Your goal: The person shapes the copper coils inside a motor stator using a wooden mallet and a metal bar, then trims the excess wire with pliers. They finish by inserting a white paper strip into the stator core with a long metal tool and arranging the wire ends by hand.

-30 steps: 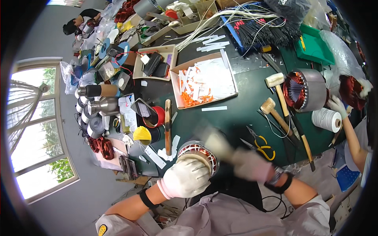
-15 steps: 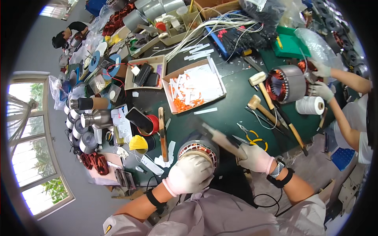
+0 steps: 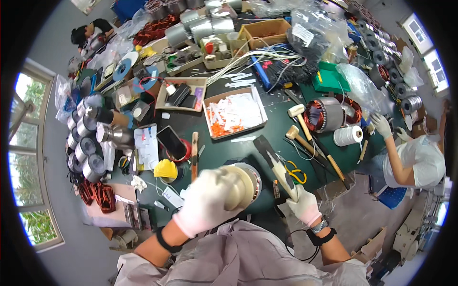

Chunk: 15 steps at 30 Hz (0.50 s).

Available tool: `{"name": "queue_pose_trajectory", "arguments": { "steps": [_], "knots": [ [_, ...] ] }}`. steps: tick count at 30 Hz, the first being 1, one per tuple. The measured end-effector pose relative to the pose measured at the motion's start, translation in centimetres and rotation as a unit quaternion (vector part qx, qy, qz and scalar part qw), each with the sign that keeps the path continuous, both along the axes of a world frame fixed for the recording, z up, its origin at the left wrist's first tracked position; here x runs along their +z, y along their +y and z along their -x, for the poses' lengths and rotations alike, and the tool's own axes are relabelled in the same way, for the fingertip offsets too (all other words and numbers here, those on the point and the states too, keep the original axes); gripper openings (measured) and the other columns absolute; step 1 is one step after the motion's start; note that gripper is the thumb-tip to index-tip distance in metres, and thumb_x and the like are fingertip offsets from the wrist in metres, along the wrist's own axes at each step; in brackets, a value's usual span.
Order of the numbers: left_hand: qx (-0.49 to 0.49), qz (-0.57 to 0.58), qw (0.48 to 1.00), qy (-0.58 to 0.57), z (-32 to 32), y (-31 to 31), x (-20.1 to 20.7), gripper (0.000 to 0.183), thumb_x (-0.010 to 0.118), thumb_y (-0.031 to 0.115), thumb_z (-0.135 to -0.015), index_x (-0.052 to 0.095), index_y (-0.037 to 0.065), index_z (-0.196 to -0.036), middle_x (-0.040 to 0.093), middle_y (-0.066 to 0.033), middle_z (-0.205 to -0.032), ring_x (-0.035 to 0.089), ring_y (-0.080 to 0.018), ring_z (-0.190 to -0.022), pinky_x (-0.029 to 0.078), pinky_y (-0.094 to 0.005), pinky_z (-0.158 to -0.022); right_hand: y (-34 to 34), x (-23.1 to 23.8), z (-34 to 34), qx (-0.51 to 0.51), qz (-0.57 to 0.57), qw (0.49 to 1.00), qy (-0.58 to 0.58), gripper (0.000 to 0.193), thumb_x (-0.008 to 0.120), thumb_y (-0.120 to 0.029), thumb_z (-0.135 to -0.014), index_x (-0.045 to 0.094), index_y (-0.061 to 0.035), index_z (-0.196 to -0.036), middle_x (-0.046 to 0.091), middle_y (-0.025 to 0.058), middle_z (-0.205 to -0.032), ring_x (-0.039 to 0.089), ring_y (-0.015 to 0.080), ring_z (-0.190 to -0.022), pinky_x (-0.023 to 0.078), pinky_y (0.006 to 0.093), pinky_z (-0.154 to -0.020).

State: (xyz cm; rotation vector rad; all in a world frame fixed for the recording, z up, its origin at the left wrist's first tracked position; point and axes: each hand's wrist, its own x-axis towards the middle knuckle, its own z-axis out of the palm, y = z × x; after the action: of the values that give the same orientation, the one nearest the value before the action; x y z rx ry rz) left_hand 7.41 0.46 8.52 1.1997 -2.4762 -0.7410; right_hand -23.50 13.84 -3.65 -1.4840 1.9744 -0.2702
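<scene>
My left hand (image 3: 202, 202), white-gloved and blurred, is closed on a cream-coloured round block (image 3: 245, 187) with stepped discs. The block is tilted on its side. Just behind it, partly hidden, sits a motor stator (image 3: 258, 180) with a pale ring of windings. My right hand (image 3: 304, 205), also gloved, grips the lower end of a thick bar (image 3: 276, 167), black with pale worn patches. The bar slants up and left, apart from the block. Near that hand lie yellow-handled pliers (image 3: 298, 174).
Beyond the stator stands a box of paper strips (image 3: 234, 135). Two mallets (image 3: 305, 138) lie right of it, near a larger wound stator (image 3: 324, 115) and white thread spool (image 3: 348, 136). A phone (image 3: 171, 143) lies left. A co-worker (image 3: 412, 159) sits at the right.
My left hand has tipped the round block, which was down at the stator's opening, and its discs now show. The bar in my right hand has swung more upright. The view has shifted.
</scene>
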Motion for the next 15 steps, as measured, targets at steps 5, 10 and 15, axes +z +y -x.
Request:
{"name": "queue_pose_trajectory", "arguments": {
  "steps": [5,10,15],
  "knots": [
    [0.199,0.091,0.976,-0.017,-6.7,0.9,3.9,0.083,0.096,0.016,-0.057,0.059,0.008,-0.131,0.057,-0.0192,-0.12,0.06,-0.0409,-0.11,0.053,-0.0508,-0.093,-0.4,2.9,-3.6,0.017,0.061,0.998,0.019,0.032,0.079,-0.018,-0.085,0.058,-0.0051,-0.105,0.069,0.0217,-0.084,0.07,0.0436,-0.078,0.057,0.0503,-0.068],
    [0.219,0.066,0.968,-0.108,-10.4,2.5,-4.2,0.078,0.097,0.026,-0.061,0.063,0.011,-0.129,0.059,-0.017,-0.118,0.062,-0.0381,-0.109,0.054,-0.0481,-0.093,-0.1,1.1,-5.0,0.113,0.034,0.987,0.109,0.029,0.078,-0.017,-0.086,0.056,-0.0058,-0.101,0.068,0.0171,-0.084,0.07,0.0402,-0.074,0.056,0.0489,-0.065],
    [0.177,-0.043,0.977,-0.108,-10.4,4.9,-10.5,0.069,0.093,0.03,-0.067,0.065,0.009,-0.127,0.064,-0.0161,-0.115,0.063,-0.0366,-0.112,0.054,-0.0472,-0.095,1.0,0.6,-5.0,0.126,0.03,0.983,0.131,0.029,0.077,-0.021,-0.088,0.056,-0.006,-0.101,0.069,0.0151,-0.086,0.071,0.039,-0.074,0.057,0.0485,-0.064]
  ]
}}
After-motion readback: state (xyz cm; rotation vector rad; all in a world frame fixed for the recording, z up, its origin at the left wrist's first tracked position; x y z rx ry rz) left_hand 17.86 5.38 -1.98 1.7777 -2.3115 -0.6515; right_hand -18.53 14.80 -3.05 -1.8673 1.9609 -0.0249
